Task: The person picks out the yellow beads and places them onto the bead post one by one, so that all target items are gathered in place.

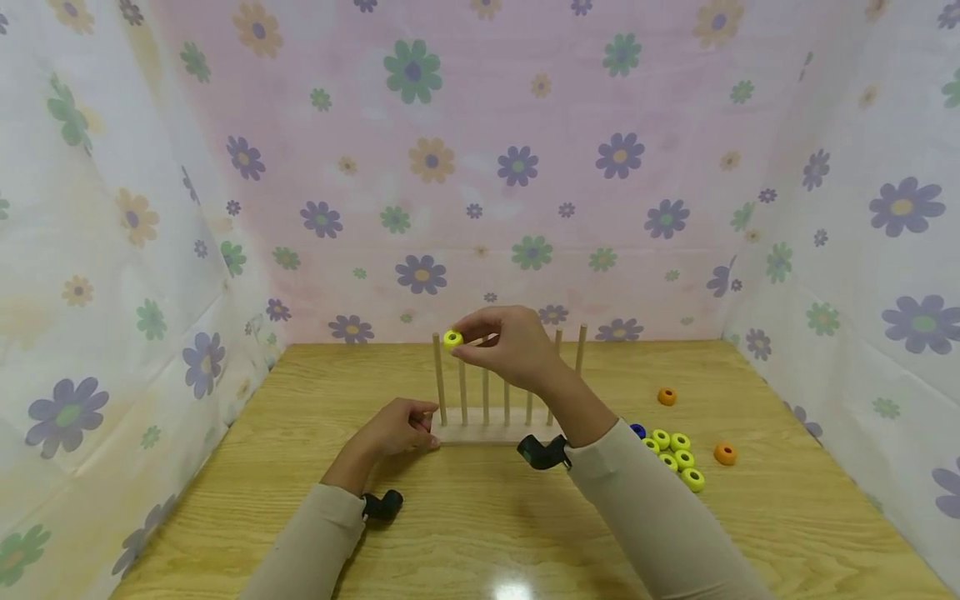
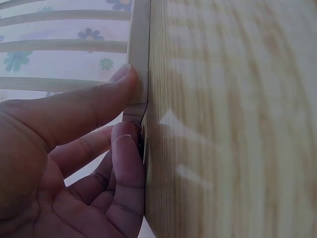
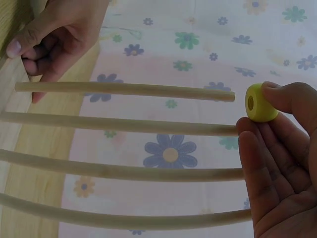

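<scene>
My right hand (image 1: 510, 346) pinches a yellow bead (image 1: 452, 340) just off the tip of the leftmost peg (image 1: 440, 383); my left hand (image 1: 392, 429) grips the left end of the wooden rack (image 1: 480, 433). Other beads (image 1: 693, 481) (yellow, orange and blue) lie on the counter (image 1: 450, 533) to my right.

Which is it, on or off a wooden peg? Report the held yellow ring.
Off. The right hand pinches the yellow ring; the right wrist view shows a gap between it and the nearest wooden peg.
</scene>
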Demonstrator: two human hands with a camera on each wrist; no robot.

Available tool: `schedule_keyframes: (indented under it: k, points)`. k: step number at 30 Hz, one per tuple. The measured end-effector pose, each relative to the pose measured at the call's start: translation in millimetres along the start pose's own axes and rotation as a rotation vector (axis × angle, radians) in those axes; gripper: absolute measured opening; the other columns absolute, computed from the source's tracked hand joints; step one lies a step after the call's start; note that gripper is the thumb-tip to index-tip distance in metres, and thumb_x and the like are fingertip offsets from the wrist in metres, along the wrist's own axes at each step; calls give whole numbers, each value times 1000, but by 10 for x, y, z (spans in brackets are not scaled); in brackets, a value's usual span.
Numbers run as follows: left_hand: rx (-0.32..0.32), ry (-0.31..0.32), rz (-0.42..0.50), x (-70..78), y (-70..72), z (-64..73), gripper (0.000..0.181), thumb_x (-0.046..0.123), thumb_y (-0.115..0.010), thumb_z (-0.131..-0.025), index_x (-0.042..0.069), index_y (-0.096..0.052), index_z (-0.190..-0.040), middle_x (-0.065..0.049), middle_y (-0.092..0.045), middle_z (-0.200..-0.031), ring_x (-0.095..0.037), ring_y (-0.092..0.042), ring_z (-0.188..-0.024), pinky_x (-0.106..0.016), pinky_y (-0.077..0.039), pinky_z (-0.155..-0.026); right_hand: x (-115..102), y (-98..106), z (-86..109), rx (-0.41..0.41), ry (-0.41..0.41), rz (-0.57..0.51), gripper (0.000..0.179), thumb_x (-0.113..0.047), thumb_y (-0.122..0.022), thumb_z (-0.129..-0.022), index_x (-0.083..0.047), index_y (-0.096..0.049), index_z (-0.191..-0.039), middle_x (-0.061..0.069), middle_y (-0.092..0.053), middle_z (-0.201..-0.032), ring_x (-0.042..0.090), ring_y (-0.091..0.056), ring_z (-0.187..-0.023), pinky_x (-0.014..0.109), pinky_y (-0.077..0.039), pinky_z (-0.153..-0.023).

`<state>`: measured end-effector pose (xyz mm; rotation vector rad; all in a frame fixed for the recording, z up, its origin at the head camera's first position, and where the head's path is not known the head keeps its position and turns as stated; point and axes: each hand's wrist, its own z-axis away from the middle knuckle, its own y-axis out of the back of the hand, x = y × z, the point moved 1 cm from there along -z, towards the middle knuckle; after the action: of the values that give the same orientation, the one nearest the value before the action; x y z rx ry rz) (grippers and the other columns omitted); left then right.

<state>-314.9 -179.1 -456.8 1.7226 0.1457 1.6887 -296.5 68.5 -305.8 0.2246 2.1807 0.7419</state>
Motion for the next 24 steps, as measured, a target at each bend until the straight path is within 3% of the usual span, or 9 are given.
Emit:
schedule_keyframes:
  k: [13,24]
  points:
    - [-20,-18,-5,-18,7,-11,73,11,-83,-89,0,-49,-152,-8,-64,-96,-16,-56,-80,-28,-48,-69,-59,-98,-83,36,5,21,17,-28,-82,-91,-21,-81,-108,-10,-77,-98,3,-72,-87,24,-60,-75]
    - [-10,-8,-26,-12,-6,-6,71,10,-83,-88,0,-51,-151,-7,-65,-94,-16,-56,-78,-27,-48,-69,-111,-129,-132,64,-54,60,21,-30,-82,-91,-22,-81,-110,-9,-78,-95,6,-72,-83,30,-54,-59]
